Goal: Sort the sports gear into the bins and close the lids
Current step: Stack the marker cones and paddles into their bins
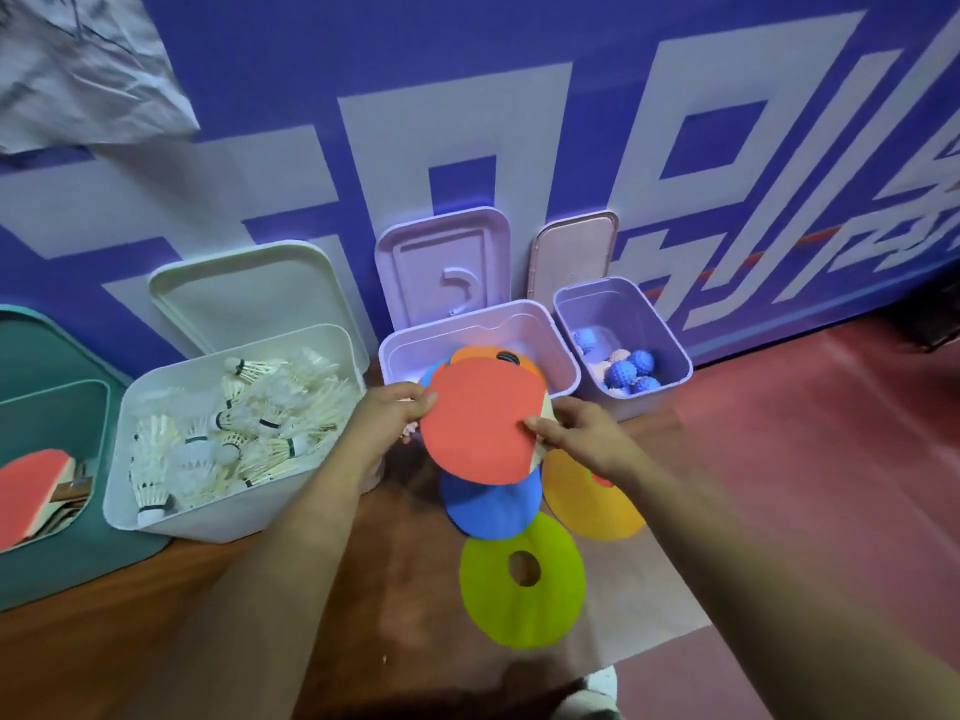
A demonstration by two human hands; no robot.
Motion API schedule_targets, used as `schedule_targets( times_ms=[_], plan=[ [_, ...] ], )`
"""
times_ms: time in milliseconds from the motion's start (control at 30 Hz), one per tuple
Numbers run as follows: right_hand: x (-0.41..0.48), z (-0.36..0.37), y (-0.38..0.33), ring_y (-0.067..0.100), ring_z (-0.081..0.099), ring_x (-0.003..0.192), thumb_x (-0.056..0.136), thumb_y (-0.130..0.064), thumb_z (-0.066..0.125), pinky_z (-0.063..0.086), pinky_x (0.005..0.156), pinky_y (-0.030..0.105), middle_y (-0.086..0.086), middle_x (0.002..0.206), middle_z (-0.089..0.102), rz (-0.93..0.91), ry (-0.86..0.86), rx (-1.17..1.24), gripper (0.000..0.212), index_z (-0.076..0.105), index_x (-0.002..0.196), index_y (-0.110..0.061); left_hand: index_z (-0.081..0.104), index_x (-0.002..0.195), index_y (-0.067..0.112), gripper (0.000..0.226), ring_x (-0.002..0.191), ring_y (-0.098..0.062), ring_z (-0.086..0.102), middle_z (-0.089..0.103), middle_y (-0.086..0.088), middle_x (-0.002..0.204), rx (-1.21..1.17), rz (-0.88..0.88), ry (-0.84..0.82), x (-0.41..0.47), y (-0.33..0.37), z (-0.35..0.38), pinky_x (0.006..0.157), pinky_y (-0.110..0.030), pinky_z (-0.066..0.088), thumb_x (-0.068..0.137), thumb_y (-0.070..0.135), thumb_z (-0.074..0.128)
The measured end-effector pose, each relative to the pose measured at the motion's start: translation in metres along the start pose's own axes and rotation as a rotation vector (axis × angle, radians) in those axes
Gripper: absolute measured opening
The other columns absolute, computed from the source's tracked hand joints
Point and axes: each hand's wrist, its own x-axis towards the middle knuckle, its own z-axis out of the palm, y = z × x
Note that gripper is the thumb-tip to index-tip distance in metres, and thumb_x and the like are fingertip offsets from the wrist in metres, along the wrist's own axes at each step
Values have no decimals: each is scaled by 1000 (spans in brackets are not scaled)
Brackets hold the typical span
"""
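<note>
Holding the red disc (480,426) by its rim, our left hand (387,415) and right hand (579,439) each pinched shut on an edge just before the lilac bin (558,345). We judged it best tilted flat onto the discs inside; blue disc (491,509), yellow disc (587,504) and green disc (519,579) lay nearer us.

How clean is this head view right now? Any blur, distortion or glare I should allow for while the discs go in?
Head view: strong wide-angle bending at the edges, so the wall banner curves. The centre is fairly sharp: the red disc between left hand and right hand reads clearly. The shuttlecocks look slightly washed out. A dark shadow falls at the bottom edge.
</note>
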Motion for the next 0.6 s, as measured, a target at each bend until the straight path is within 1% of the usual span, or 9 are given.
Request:
schedule_targets(
  times_ms=[67,133,200,233,333,400,433,500,600],
  plan=[
    [5,-29,-2,8,63,65,81,-46,75,51,65,24,-9,67,66,-32,-3,-15,35,59,70,-17,68,81,6,13,58,-18,48,57,-11,69,1,18,10,12,9,28,48,-18,39,85,18,72],
    [14,-60,8,11,52,54,84,-30,76,44,56,23,2,59,54,-51,36,17,43,44,64,-10,73,83,10,13,67,-18,53,64,-7,76,12,52,36,25,17,57,61,-24,45,84,23,74],
    [20,-93,21,14,48,54,85,-24,75,43,55,25,8,60,47,-20,122,94,41,42,65,-10,76,91,14,13,79,-14,62,72,1,88,23,112,63,44,26,94,78,-28,49,85,23,71],
    [24,-108,29,14,48,54,86,-24,74,43,56,27,7,58,48,7,183,128,42,41,63,-12,77,87,18,9,79,-9,64,72,4,86,44,130,86,52,31,115,80,-26,50,86,20,68],
    [35,-146,49,13,47,52,88,-26,72,42,53,31,5,57,51,74,380,183,41,46,61,-10,64,61,25,28,52,-12,54,56,6,56,136,36,141,81,39,172,57,-26,45,79,6,54],
    [46,-170,64,16,49,58,87,-30,70,48,57,43,10,63,53,80,452,192,43,51,69,5,59,73,23,12,64,-26,55,59,-2,70,317,64,132,96,37,208,59,-30,47,71,12,55],
    [52,-181,72,18,51,61,86,-32,68,51,62,49,13,66,55,93,476,186,44,53,73,8,62,86,22,14,80,-29,58,61,-9,88,430,90,122,104,31,223,69,-33,50,73,17,59],
    [62,-195,85,24,55,62,85,-32,66,53,69,53,19,70,61,134,507,181,41,57,76,6,61,118,15,36,108,-30,54,52,-17,119,523,131,91,116,24,251,89,-27,42,82,18,67],
    [70,-205,97,35,66,70,77,-45,59,55,71,53,17,75,68,178,529,185,43,61,79,-3,55,129,14,48,116,-25,50,43,-13,128,573,177,36,131,21,280,94,-23,37,83,15,70]
  ],
)
